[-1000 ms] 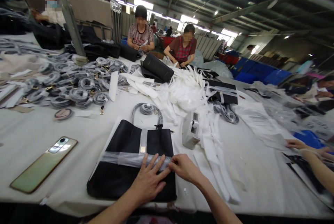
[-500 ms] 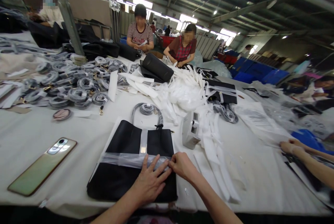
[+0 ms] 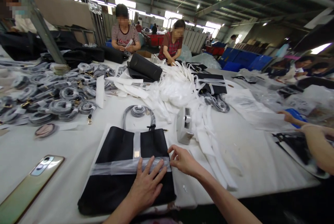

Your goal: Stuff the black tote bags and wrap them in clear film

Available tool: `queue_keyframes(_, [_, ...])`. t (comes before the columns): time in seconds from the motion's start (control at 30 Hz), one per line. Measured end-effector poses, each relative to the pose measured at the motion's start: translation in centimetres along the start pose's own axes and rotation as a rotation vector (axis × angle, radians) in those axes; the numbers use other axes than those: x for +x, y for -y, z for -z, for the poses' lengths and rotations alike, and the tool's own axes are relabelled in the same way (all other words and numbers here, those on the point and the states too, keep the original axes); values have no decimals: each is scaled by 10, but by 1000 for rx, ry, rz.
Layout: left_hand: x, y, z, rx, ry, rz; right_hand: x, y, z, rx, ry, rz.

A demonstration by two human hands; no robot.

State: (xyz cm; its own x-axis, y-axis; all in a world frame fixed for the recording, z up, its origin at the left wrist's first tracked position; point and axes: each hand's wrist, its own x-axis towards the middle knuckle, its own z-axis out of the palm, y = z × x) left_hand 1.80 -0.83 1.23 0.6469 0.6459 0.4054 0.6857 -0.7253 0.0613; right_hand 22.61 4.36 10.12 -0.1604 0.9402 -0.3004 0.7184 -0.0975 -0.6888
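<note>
A black handbag [image 3: 109, 189] lies flat before me, with a clear wrapping strip [image 3: 114, 167] across its middle and a wrapped closure tab [image 3: 137, 144] above the strip. My left hand [image 3: 148, 184] rests on the strip and the bag front, fingers spread. At the bag's right edge is my right hand [image 3: 184, 159], its thumb and forefinger apart and nothing visible between them. The wrapped grey handle [image 3: 125, 114] arches from the bag's top, with a coiled strap [image 3: 138, 111] inside the arch.
A tape dispenser [image 3: 184, 126] stands right of the bag, beside white foam strips [image 3: 208, 147]. A phone [image 3: 33, 185] lies to the left, below many coiled straps [image 3: 65, 107]. Another person's arm [image 3: 317, 140] reaches in at right; two people work across the table.
My right hand's thumb and forefinger have parted and risen slightly from the bag's edge. My left hand stays flat on the strip. The view has turned right.
</note>
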Motion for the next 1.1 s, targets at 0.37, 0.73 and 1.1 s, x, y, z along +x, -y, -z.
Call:
queue_keyframes(0.37, [2, -4, -1, 15, 48, -6, 12, -33, -3, 198, 79, -53])
queue_keyframes(0.73, [2, -5, -5, 47, 98, -29, 19, -78, -10, 463, 204, -123])
queue_keyframes(1.1, [1, -6, -11, 103, 38, -71, 9, -84, -10, 459, 221, -188])
